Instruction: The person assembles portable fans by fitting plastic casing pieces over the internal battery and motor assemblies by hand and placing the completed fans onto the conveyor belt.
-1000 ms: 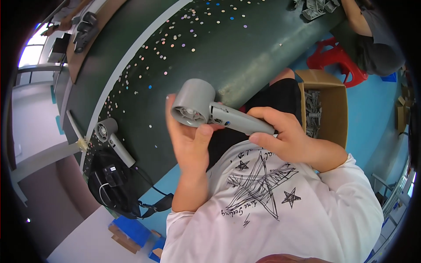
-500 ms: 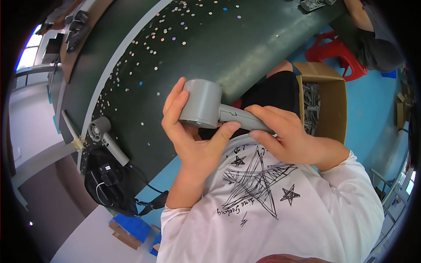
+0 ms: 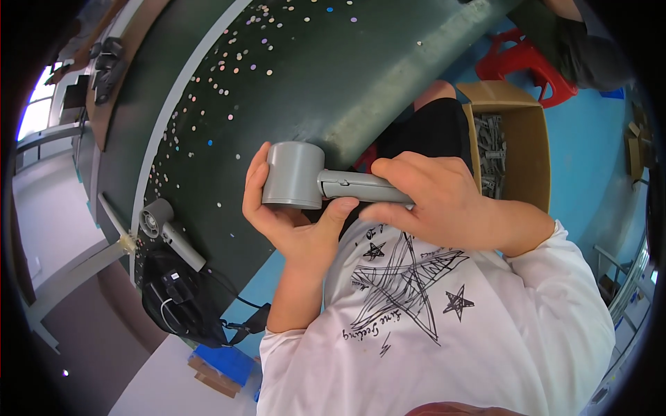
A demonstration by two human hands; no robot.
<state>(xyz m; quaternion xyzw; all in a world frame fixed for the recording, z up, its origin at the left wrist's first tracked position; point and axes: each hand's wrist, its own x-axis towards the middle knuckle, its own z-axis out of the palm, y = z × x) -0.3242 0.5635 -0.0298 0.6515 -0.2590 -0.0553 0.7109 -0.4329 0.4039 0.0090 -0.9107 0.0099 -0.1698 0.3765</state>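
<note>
In front of my chest I hold a grey hair dryer (image 3: 295, 173) in both hands. My left hand (image 3: 298, 239) cups its cylindrical head from the left and below, the thumb resting under the point where the handle joins. Around the far end of the handle (image 3: 357, 186) my right hand (image 3: 440, 202) is closed, covering that end. A narrow seam with a small notch shows along the handle. The head's far end and underside are partly hidden by my left fingers.
Another grey hair dryer (image 3: 158, 218) lies at the left table edge, beside a black bag (image 3: 182, 295). Small coloured dots (image 3: 229, 92) are scattered over the dark green table (image 3: 312, 83). To my right are a cardboard box (image 3: 527, 149) of grey parts, a red stool (image 3: 520, 69) and another person (image 3: 590, 52).
Both hands have shifted left with the hair dryer. Its handle now lies closer to level, and the right hand sits a little further over it.
</note>
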